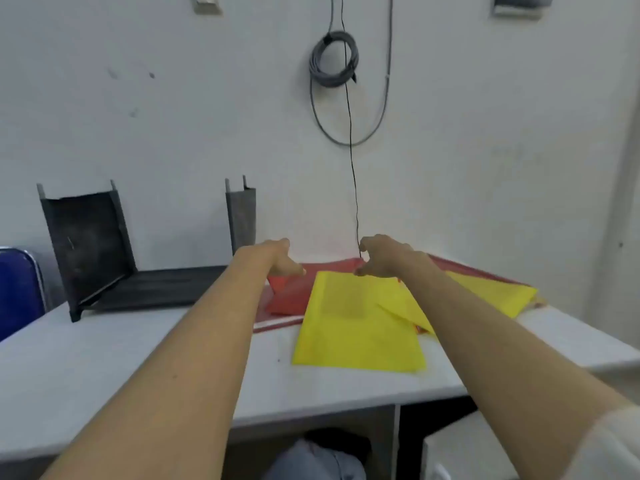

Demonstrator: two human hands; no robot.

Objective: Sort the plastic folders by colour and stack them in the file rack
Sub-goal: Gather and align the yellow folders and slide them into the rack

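— What lies on the table (104, 368)?
— A black file rack (114, 258) at the left, against the wall. Beside it, red folders (294, 292) with yellow folders (356, 327) spread on top.
— And the hands?
— Both arms reach forward. The left hand (282, 259) hangs over the red folders, fingers curled downward. The right hand (381, 256) hovers at the far edge of the nearest yellow folder, fingers loosely bent. Whether either grips anything is unclear.
— Anything else?
— A blue chair (17, 289) at the far left, and coiled cable (334, 58) on the wall.

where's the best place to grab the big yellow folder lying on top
Probably the yellow folder by its near edge, coming from the person's side: it lies flat on top of the pile, its near part on bare table, while the far edge sits under both hands and over red folders.
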